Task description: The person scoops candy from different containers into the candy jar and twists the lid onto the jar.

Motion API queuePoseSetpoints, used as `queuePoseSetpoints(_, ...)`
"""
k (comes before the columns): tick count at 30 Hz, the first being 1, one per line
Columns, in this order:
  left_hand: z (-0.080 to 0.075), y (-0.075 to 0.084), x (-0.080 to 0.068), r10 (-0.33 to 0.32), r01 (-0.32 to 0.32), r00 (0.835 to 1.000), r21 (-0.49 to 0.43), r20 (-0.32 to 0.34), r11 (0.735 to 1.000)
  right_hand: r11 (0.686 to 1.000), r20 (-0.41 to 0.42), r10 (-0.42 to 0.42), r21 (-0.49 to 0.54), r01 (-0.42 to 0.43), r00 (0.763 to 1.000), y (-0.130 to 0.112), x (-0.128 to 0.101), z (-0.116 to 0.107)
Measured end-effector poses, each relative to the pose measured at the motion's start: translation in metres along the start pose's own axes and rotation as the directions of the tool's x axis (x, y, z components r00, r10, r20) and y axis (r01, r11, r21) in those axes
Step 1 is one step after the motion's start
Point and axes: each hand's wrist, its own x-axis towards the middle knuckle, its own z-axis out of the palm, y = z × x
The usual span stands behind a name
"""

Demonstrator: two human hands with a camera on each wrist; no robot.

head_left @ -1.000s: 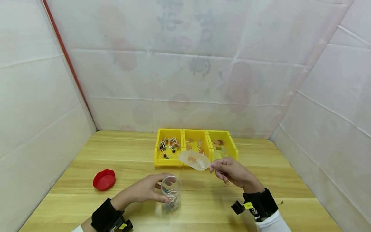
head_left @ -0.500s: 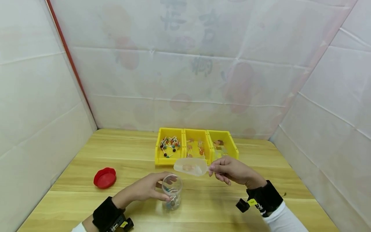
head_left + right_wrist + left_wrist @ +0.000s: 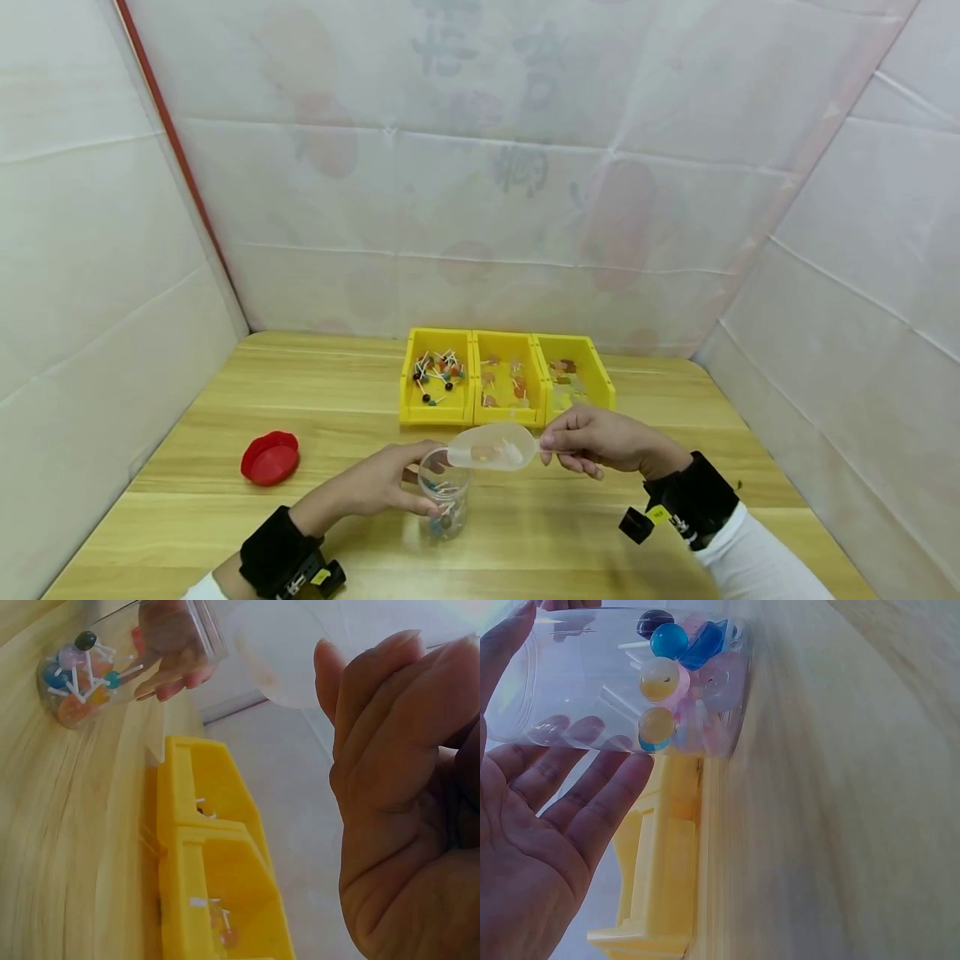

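My left hand [image 3: 386, 483] grips a clear plastic jar [image 3: 577, 675] that stands upright on the table, thumb on the near side and fingers round the far side. Several small lollipops [image 3: 79, 675] with coloured ball heads and white sticks lie in the bottom of the jar. With my right hand [image 3: 596, 440] I pinch the handle of a translucent white scoop [image 3: 491, 447]. The scoop's tip overlaps the jar's rim in the head view, and a small orange-brown piece shows inside the scoop. In the right wrist view the scoop [image 3: 281, 652] is right at the jar's mouth.
Three joined yellow bins [image 3: 474, 417] stand behind the hands: ball lollipops [image 3: 442, 371] in the left one, orange and pale lollipops [image 3: 517, 385] in the middle, flat brown and yellowish pieces [image 3: 566, 379] in the right. A red scalloped lid [image 3: 270, 458] lies at the left on the wooden table [image 3: 187, 517].
My right hand has brought the scoop down and slightly left, from in front of the bins to the jar's rim. The left hand and the jar have stayed in place.
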Motion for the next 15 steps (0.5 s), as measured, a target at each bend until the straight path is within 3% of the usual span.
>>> queuePoseSetpoints(7,0.0,0.002,0.0,-0.008,0.008,1.0,-0.011,0.004,1.0,0.988,0.002,0.065,-0.139,-0.064,0.998,-0.02,0.001,-0.001)
queuePoseSetpoints(15,0.0,0.002,0.0,-0.004,0.004,1.0,-0.016,-0.003,1.0,0.962,-0.003,0.148,-0.231,-0.145,0.989,-0.036,0.003,-0.001)
